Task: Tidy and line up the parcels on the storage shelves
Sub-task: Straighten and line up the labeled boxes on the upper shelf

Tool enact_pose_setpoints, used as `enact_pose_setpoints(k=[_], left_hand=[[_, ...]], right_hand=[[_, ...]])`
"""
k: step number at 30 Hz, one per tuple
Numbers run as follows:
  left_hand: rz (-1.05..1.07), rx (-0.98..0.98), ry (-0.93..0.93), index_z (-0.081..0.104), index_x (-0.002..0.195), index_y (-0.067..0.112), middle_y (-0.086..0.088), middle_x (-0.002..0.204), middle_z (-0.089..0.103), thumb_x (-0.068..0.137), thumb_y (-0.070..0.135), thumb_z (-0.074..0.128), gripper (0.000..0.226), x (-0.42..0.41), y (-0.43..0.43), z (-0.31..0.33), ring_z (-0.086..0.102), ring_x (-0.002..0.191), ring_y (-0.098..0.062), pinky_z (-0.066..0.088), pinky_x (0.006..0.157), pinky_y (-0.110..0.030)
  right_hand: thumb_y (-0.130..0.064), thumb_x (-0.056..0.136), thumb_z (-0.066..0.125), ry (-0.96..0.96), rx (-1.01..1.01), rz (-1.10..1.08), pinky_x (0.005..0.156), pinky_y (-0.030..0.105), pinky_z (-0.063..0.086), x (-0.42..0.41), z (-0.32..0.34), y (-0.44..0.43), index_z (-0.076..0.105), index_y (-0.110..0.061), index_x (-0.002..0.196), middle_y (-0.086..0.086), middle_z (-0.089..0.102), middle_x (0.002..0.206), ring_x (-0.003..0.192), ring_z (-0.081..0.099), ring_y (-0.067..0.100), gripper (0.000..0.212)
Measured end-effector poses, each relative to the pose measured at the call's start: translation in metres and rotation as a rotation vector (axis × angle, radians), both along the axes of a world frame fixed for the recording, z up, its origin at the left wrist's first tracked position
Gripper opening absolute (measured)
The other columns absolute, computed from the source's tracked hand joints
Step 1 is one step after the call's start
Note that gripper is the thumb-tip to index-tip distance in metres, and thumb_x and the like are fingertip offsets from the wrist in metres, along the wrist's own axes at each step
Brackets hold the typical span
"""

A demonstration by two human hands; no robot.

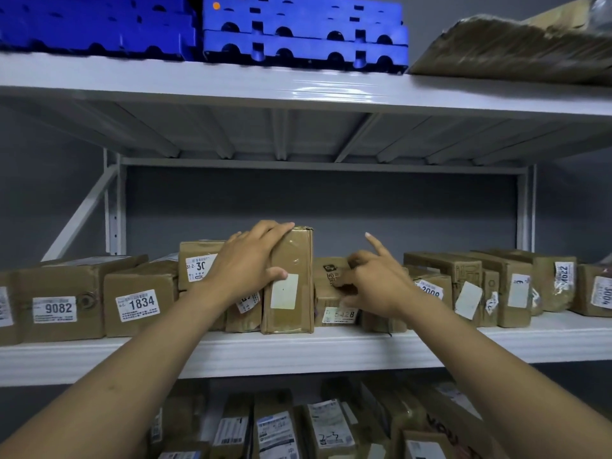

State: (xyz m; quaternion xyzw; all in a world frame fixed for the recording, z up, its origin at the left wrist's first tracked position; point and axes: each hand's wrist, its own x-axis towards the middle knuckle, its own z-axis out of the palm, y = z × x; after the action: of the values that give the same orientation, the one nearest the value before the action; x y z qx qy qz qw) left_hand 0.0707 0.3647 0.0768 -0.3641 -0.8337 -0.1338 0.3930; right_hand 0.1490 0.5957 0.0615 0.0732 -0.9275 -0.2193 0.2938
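A row of brown cardboard parcels with white number labels stands on the middle white shelf (pixel 331 351). My left hand (pixel 248 263) grips a tall upright taped parcel (pixel 291 303) at the row's centre, fingers over its top left edge and thumb on its front. Just to the right, my right hand (pixel 374 283) rests on a low parcel (pixel 331 293) labelled with a number ending in 428, index finger raised. Parcels marked 9082 (pixel 56 299) and 1834 (pixel 139 303) sit to the left.
More parcels (pixel 496 286) stand at the right of the same shelf. The lower shelf holds several labelled parcels (pixel 298 429) packed upright. On the top shelf lie blue plastic pallets (pixel 304 31) and a stack of flattened cardboard (pixel 513 48). A grey wall is behind.
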Motion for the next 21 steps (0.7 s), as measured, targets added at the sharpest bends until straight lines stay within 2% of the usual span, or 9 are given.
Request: enact_pose_setpoints(k=[2, 4, 6, 12, 14, 16, 19, 21], left_hand=[[-0.023, 0.014, -0.019, 0.022, 0.149, 0.036, 0.008, 0.147, 0.033, 0.079, 0.046, 0.072, 0.087, 0.000, 0.002, 0.000, 0.042, 0.127, -0.023, 0.036, 0.105, -0.039], [-0.014, 0.010, -0.002, 0.022, 0.149, 0.036, 0.008, 0.147, 0.034, 0.079, 0.047, 0.071, 0.087, 0.001, 0.003, 0.000, 0.040, 0.128, -0.022, 0.031, 0.108, -0.039], [-0.004, 0.003, 0.011, 0.022, 0.149, 0.036, 0.008, 0.146, 0.034, 0.079, 0.048, 0.070, 0.086, 0.001, 0.004, 0.001, 0.038, 0.129, -0.021, 0.028, 0.109, -0.037], [-0.032, 0.021, -0.017, 0.023, 0.148, 0.038, 0.012, 0.144, 0.034, 0.079, 0.048, 0.071, 0.085, -0.002, 0.002, 0.002, 0.038, 0.127, -0.016, 0.036, 0.101, -0.033], [-0.039, 0.025, -0.023, 0.023, 0.148, 0.039, 0.013, 0.144, 0.033, 0.079, 0.048, 0.071, 0.085, -0.004, 0.001, 0.001, 0.039, 0.126, -0.016, 0.037, 0.100, -0.032], [-0.052, 0.036, -0.027, 0.024, 0.147, 0.040, 0.014, 0.144, 0.033, 0.079, 0.047, 0.072, 0.084, -0.006, 0.001, 0.001, 0.039, 0.126, -0.015, 0.037, 0.099, -0.032], [-0.050, 0.052, -0.034, 0.024, 0.146, 0.042, 0.015, 0.143, 0.033, 0.078, 0.047, 0.073, 0.084, -0.009, 0.001, 0.001, 0.038, 0.127, -0.014, 0.037, 0.099, -0.032], [-0.065, 0.066, -0.044, 0.025, 0.146, 0.043, 0.015, 0.142, 0.034, 0.077, 0.046, 0.074, 0.084, -0.010, 0.001, 0.000, 0.038, 0.127, -0.014, 0.038, 0.098, -0.032]], right_hand=[[-0.059, 0.087, 0.054, -0.002, 0.003, 0.004, 0.116, 0.040, -0.013, 0.001, 0.006, 0.002, 0.062, -0.036, 0.123, -0.007, 0.065, 0.120, 0.130, 0.038, 0.010, 0.043], [-0.066, 0.084, 0.051, -0.035, 0.061, -0.017, 0.118, 0.043, -0.003, -0.005, 0.011, -0.001, 0.061, -0.034, 0.124, -0.006, 0.066, 0.119, 0.127, 0.043, 0.014, 0.051], [-0.069, 0.082, 0.050, -0.126, 0.077, -0.046, 0.117, 0.046, 0.002, -0.014, 0.013, -0.004, 0.058, -0.032, 0.126, -0.007, 0.064, 0.124, 0.125, 0.048, 0.015, 0.057], [-0.068, 0.075, 0.061, -0.445, 0.027, -0.137, 0.115, 0.047, 0.017, -0.038, 0.039, -0.012, 0.053, -0.031, 0.129, -0.005, 0.060, 0.128, 0.124, 0.049, 0.021, 0.066], [-0.065, 0.071, 0.069, -0.539, -0.036, -0.143, 0.107, 0.043, 0.035, -0.044, 0.042, -0.012, 0.053, -0.031, 0.129, -0.005, 0.060, 0.127, 0.119, 0.053, 0.022, 0.069], [-0.059, 0.070, 0.074, -0.589, -0.059, -0.129, 0.094, 0.039, 0.045, -0.047, 0.041, -0.011, 0.054, -0.030, 0.126, -0.004, 0.062, 0.123, 0.110, 0.057, 0.022, 0.066], [-0.052, 0.075, 0.073, -0.550, -0.011, -0.087, 0.084, 0.035, 0.045, -0.046, 0.040, -0.009, 0.053, -0.030, 0.128, -0.004, 0.063, 0.120, 0.101, 0.057, 0.020, 0.061], [-0.049, 0.077, 0.072, -0.532, -0.003, -0.066, 0.081, 0.033, 0.044, -0.043, 0.039, -0.006, 0.052, -0.032, 0.131, -0.005, 0.063, 0.119, 0.102, 0.057, 0.021, 0.061]])
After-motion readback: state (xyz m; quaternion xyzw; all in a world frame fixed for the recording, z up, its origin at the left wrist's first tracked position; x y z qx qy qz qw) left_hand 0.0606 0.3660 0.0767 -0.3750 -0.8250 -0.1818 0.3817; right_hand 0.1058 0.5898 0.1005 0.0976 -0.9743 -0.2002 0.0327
